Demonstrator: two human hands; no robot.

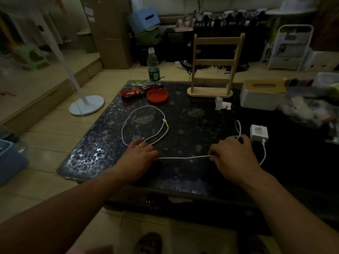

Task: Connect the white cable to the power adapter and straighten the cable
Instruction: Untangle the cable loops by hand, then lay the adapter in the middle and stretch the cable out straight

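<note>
Holding: the right hand (233, 156) pinches the white cable (183, 157) in curled fingers (216, 152), near the front of the bench (183, 114).
Left hand (141, 154): palm down on the cable, fingers (144, 142) stretched out flat and relaxed, pressing it to the bench; there is a ring on one finger.
Cable run: nearly straight between the two hands. Past the left hand it makes a wide loop on the bench, with the free plug (165, 122) lying at the loop's right side.
Power adapter (259, 132): a white block on the bench just right of the right hand. The cable is plugged into its near side, then curves down and back toward the right wrist. A small loop shows behind that hand.
Back of bench: red dish (157, 95), plastic bottle (153, 66), wooden rack (214, 66), tissue box (262, 97).
</note>
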